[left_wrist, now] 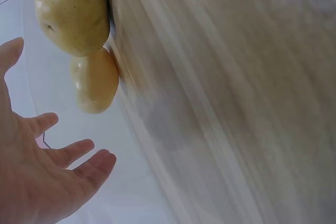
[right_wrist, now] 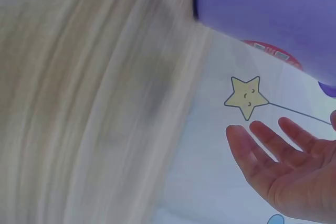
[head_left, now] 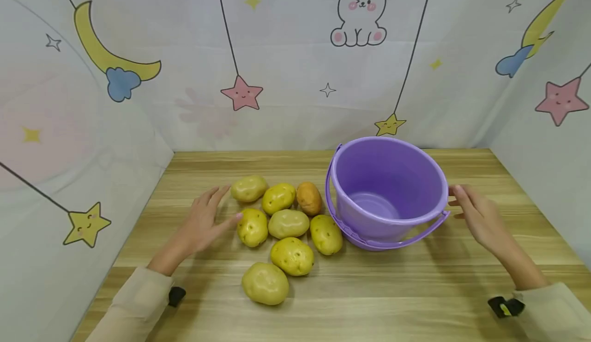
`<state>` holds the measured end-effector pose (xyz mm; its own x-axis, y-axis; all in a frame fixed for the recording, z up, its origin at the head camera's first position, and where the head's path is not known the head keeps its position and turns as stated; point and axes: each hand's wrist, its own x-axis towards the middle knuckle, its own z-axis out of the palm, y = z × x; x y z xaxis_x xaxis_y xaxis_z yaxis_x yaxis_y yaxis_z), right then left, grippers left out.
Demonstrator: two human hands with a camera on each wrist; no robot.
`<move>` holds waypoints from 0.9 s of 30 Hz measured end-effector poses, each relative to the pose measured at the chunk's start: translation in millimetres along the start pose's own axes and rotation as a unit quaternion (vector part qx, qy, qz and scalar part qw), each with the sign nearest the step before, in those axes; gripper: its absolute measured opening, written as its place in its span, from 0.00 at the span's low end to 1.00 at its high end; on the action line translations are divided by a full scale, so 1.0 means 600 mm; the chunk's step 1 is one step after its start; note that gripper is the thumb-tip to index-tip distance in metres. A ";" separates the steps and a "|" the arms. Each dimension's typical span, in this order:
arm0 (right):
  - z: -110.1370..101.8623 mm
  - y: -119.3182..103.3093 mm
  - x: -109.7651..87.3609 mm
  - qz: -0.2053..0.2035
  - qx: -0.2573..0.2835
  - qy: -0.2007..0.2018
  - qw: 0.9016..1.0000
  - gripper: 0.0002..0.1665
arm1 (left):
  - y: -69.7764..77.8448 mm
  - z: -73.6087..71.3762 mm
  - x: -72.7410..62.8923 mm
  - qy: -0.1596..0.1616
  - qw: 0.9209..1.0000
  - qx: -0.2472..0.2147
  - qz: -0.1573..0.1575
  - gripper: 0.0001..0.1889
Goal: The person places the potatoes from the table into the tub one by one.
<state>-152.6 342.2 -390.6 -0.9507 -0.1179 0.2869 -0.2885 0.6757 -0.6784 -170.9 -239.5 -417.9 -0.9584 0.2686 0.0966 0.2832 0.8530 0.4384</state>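
Observation:
Several yellow potatoes [head_left: 289,224] lie in a loose cluster on the wooden table, one of them a browner potato [head_left: 309,198]. Right of them stands an upright purple bucket [head_left: 390,178], its inside bare and its handle hanging down toward the front. My left hand [head_left: 201,224] is beside the leftmost potatoes, fingers spread and nothing held; in the left wrist view its palm faces two potatoes [left_wrist: 94,80] with a gap between. Just right of the bucket is my right hand [head_left: 480,216], with relaxed fingers and nothing in its palm. In the right wrist view it appears apart from the bucket wall [right_wrist: 273,14].
The wooden table [head_left: 369,301] runs back to a white cloth [head_left: 286,121] printed with stars, moons and a rabbit. The same cloth hangs along both sides. Black straps with small devices [head_left: 506,307] sit at the cuffs.

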 end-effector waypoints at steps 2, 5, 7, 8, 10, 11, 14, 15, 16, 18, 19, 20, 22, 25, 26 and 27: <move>0.000 -0.006 0.002 -0.001 0.001 0.006 1.000 0.29 | -0.002 0.001 0.004 0.005 1.000 -0.008 -0.001 0.44; -0.001 -0.014 0.007 0.002 0.011 0.012 1.000 0.29 | -0.005 0.002 0.010 0.013 1.000 -0.018 0.000 0.44; -0.002 -0.020 0.010 0.003 0.024 0.014 1.000 0.29 | -0.007 0.002 0.014 0.018 1.000 -0.025 -0.001 0.43; -0.003 -0.023 0.012 0.005 0.029 0.016 0.999 0.30 | -0.007 0.002 0.017 0.022 0.999 -0.028 -0.002 0.43; -0.005 -0.028 0.016 0.007 0.039 0.016 0.999 0.30 | -0.006 0.001 0.021 0.027 0.999 -0.039 -0.004 0.42; -0.006 -0.031 0.018 0.009 0.043 0.015 0.999 0.31 | -0.005 0.001 0.024 0.030 0.999 -0.044 -0.005 0.42; -0.009 -0.038 0.023 0.017 0.051 0.013 0.998 0.32 | -0.005 0.000 0.032 0.038 0.997 -0.060 -0.007 0.41; -0.010 -0.041 0.025 0.020 0.056 0.012 0.998 0.32 | -0.005 0.000 0.034 0.042 0.997 -0.064 -0.004 0.41; -0.011 -0.043 0.027 0.024 0.060 0.010 0.998 0.33 | -0.005 0.000 0.037 0.045 0.997 -0.069 -0.002 0.40; -0.012 -0.049 0.031 0.036 0.072 0.007 0.997 0.33 | -0.006 -0.001 0.041 0.052 0.996 -0.077 0.000 0.40; -0.013 -0.051 0.034 0.040 0.079 0.004 0.996 0.34 | -0.007 -0.001 0.043 0.052 0.995 -0.081 0.000 0.40; -0.014 -0.054 0.036 0.045 0.086 0.002 0.995 0.34 | -0.008 -0.001 0.045 0.054 0.995 -0.085 0.001 0.39; -0.015 -0.060 0.042 0.055 0.097 -0.003 0.994 0.34 | -0.010 -0.001 0.049 0.051 0.995 -0.090 -0.003 0.40; -0.017 -0.069 0.049 0.061 0.103 -0.008 0.993 0.34 | -0.014 -0.001 0.057 0.045 0.995 -0.093 -0.012 0.40; -0.017 -0.072 0.052 0.064 0.103 -0.009 0.993 0.34 | -0.014 -0.001 0.060 0.043 0.995 -0.094 -0.016 0.40; -0.017 -0.074 0.054 0.064 0.101 -0.010 0.993 0.34 | -0.015 -0.001 0.064 0.041 0.995 -0.093 -0.018 0.40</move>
<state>-169.2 315.7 -344.4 -0.9825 -0.0557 0.1775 -0.1799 0.5266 -0.8308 -210.0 -236.9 -417.6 -0.9695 0.1956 0.1474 0.2449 0.7615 0.6001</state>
